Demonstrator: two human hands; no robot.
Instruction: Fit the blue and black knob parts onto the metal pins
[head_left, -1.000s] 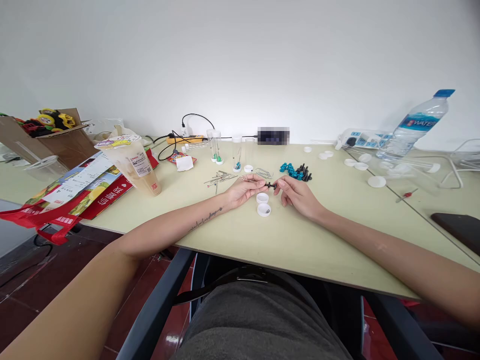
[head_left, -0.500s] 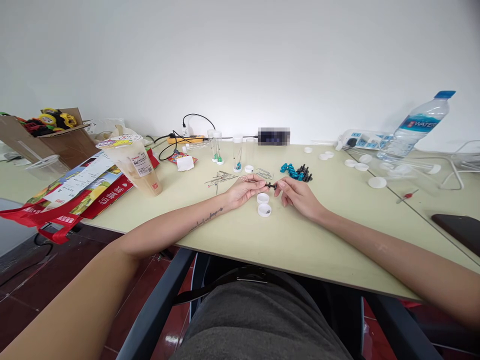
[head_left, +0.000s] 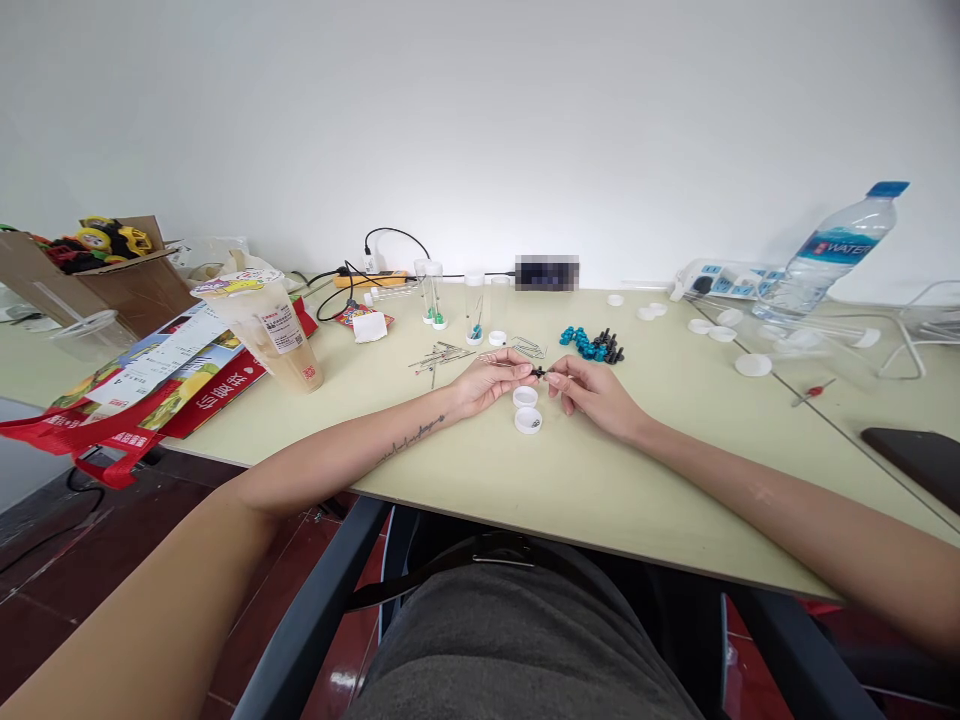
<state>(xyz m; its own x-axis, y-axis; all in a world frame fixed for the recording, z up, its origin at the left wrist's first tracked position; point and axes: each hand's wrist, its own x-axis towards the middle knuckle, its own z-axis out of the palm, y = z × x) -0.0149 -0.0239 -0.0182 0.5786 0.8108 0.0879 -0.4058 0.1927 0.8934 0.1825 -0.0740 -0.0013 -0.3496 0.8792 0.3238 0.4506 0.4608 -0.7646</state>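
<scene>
My left hand [head_left: 491,384] is closed, its thumb and forefinger pinching a small black part [head_left: 538,372] above the table. From the other side my right hand [head_left: 592,390] meets it, fingers closed at the part's right end; the fingertips hide much of it. Just below are two round white caps: an upper cap [head_left: 525,397] and a lower cap [head_left: 528,426] with tiny metal bits inside. Behind my right hand lies a pile of blue pieces [head_left: 576,338] and black pieces [head_left: 613,350]. Thin metal rods [head_left: 446,354] lie scattered beyond my left forearm.
Clear tubes [head_left: 474,300] stand toward the wall, some holding blue or green pieces. A drink cup [head_left: 277,335] and red bag [head_left: 217,395] are at left. At right are loose white caps [head_left: 753,365], a leaning water bottle [head_left: 836,250], a power strip [head_left: 731,280] and a dark phone-like object [head_left: 915,460].
My right hand has shifted slightly left, bringing its fingertips closer to my left hand. Less of the black part shows between them. The left hand has barely moved.
</scene>
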